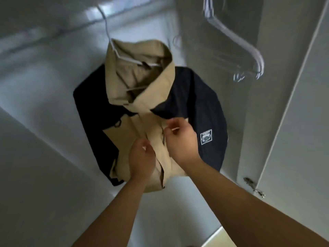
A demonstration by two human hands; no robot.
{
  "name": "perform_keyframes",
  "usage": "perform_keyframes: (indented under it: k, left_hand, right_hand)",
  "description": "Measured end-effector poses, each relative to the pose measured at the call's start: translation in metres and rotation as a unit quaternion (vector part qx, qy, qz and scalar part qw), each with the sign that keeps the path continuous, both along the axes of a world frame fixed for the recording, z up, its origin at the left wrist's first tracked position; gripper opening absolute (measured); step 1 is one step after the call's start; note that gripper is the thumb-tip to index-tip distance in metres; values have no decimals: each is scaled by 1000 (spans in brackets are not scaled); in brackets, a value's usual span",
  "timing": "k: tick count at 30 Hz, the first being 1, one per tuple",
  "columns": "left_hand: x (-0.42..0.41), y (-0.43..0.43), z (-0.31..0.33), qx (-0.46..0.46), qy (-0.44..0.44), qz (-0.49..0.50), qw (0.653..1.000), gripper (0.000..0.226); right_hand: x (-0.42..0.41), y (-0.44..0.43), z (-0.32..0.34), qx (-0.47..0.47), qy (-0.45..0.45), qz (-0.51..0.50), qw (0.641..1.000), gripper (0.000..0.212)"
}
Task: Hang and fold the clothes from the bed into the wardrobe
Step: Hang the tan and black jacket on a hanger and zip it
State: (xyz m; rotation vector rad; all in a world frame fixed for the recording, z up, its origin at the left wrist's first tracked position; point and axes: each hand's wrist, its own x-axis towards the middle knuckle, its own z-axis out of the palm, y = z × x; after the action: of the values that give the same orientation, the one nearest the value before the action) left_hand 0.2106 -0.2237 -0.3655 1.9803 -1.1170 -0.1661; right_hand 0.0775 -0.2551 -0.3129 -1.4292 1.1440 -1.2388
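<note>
A beige and navy hooded jacket [188, 97] hangs on a white hanger [114, 45] from the wardrobe rail [53, 34]. A small white patch sits on its navy sleeve. My left hand [142, 157] pinches the left edge of the beige front opening. My right hand [181, 138] pinches the right edge a little higher up. Both hands are at chest height of the jacket, close together.
Several empty white hangers [249, 56] hang to the right on the same rail. The wardrobe's white back wall [44, 104] lies behind the jacket. An open white door [293, 122] with a metal hinge [254, 188] stands at the right.
</note>
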Motion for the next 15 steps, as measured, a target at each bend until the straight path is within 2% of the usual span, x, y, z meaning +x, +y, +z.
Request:
perform_keyframes:
  k: [3,5,7,9,12,15]
  left_hand:
    - [-7,-5,102,-99,54,-8,994,10]
    - [-3,-7,159,-131,82,22,988,13]
    - [6,-13,200,-103,113,49,987,12]
    - [14,-20,230,-35,149,50,987,29]
    - [23,-20,258,43,168,5,985,14]
    - [34,-11,273,103,159,-29,982,9]
  right_hand:
    - [-10,-8,97,-175,57,-84,979,30]
    - [-16,-19,151,-223,99,-175,954,43]
    - [-22,-38,189,-186,201,-199,941,62]
    - [-29,-64,206,-89,339,-118,929,69]
    - [-36,-82,209,25,448,37,893,39]
    - [-32,-72,200,19,485,82,870,35]
